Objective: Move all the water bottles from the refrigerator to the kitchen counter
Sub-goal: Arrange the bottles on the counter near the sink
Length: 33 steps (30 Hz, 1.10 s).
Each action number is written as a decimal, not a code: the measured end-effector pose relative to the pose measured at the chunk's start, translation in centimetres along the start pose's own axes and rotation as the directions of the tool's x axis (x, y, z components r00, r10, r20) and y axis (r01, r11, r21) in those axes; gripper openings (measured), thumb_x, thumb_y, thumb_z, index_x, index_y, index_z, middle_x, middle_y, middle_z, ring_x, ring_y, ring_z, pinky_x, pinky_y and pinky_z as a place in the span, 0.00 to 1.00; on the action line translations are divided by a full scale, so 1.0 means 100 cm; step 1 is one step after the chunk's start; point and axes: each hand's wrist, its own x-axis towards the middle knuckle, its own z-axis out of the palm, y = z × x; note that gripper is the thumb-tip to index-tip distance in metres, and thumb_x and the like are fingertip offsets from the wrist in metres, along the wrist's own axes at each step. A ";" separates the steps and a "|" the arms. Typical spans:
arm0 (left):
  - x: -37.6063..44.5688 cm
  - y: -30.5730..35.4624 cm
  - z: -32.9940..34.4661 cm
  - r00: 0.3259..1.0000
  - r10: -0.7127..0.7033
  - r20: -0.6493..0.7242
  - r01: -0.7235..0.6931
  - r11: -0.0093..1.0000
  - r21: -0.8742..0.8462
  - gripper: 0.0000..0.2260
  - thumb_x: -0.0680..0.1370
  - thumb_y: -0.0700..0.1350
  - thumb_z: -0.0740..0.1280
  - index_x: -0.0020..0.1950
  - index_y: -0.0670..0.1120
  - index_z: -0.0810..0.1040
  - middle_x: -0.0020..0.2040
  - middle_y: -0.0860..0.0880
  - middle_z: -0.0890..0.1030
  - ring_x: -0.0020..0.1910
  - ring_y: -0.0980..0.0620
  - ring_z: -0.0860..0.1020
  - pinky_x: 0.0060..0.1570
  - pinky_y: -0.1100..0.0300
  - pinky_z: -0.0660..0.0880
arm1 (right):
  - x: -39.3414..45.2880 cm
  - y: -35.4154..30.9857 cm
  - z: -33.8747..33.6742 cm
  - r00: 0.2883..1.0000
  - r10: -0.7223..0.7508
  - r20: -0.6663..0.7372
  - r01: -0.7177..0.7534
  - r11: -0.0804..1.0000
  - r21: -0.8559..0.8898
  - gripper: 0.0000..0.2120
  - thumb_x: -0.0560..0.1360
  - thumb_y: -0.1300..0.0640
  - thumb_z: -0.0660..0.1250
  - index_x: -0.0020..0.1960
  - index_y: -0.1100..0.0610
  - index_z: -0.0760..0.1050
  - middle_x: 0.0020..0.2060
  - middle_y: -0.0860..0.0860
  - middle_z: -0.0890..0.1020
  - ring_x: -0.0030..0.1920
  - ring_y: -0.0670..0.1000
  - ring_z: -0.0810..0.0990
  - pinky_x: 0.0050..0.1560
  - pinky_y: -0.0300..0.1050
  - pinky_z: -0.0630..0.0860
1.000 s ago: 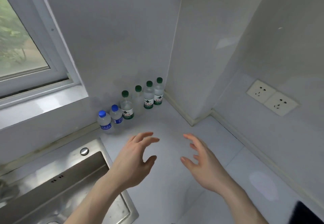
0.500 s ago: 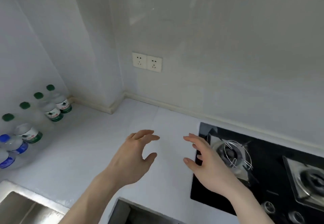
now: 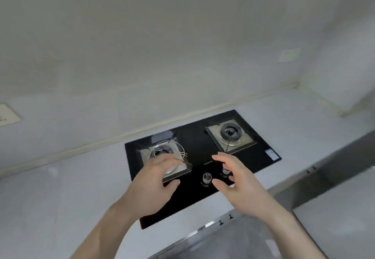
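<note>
No water bottle and no refrigerator is in view. My left hand [image 3: 151, 185] hovers over the white kitchen counter [image 3: 60, 198] and the front left part of a black gas hob. Its fingers are curled and apart, holding nothing. My right hand [image 3: 237, 185] hovers over the hob's knobs, fingers also spread, empty. The two palms face each other with a gap between them.
The black glass gas hob [image 3: 196, 143] has a left burner [image 3: 162, 153] with a wire ring and a right burner [image 3: 230, 132]. Two metal knobs [image 3: 207, 177] sit at its front. A wall socket [image 3: 7, 114] shows at far left. Metal-faced cabinet edges [image 3: 324, 177] lie at lower right.
The view has swung right: the row of bottles and the sink have left the frame, and the hob is now under my hands. Both hands keep the same open pose.
</note>
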 end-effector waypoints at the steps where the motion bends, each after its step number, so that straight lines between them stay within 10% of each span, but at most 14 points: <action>1: 0.015 0.009 0.006 0.998 0.054 0.038 -0.054 0.999 0.003 0.19 0.79 0.51 0.71 0.70 0.63 0.75 0.71 0.68 0.68 0.72 0.63 0.66 0.73 0.66 0.62 | -0.011 0.009 -0.010 0.998 0.041 -0.050 -0.041 0.999 0.000 0.27 0.80 0.50 0.70 0.74 0.34 0.65 0.74 0.28 0.63 0.71 0.36 0.70 0.68 0.38 0.73; 12: 0.112 0.101 0.062 0.835 0.471 0.284 -0.471 0.879 -0.074 0.20 0.80 0.54 0.69 0.72 0.64 0.72 0.74 0.69 0.65 0.73 0.65 0.64 0.67 0.67 0.61 | -0.113 0.044 -0.065 0.818 0.341 -0.464 -0.364 0.931 0.043 0.25 0.80 0.48 0.70 0.73 0.35 0.66 0.74 0.29 0.64 0.72 0.35 0.68 0.75 0.46 0.69; 19: 0.122 0.185 0.113 0.605 0.666 0.436 -0.658 0.727 -0.198 0.21 0.81 0.53 0.68 0.74 0.62 0.71 0.75 0.68 0.63 0.75 0.64 0.62 0.72 0.64 0.63 | -0.202 0.044 -0.081 0.591 0.465 -0.660 -0.516 0.846 0.134 0.24 0.80 0.47 0.71 0.73 0.36 0.67 0.75 0.31 0.65 0.69 0.36 0.71 0.72 0.43 0.71; 33: 0.104 0.345 0.215 0.322 0.806 0.497 -0.805 0.509 -0.304 0.20 0.80 0.54 0.68 0.73 0.62 0.72 0.75 0.66 0.65 0.74 0.64 0.63 0.71 0.68 0.58 | -0.332 0.109 -0.149 0.283 0.519 -0.807 -0.558 0.773 0.302 0.24 0.79 0.49 0.72 0.72 0.36 0.69 0.74 0.32 0.67 0.68 0.39 0.73 0.63 0.38 0.74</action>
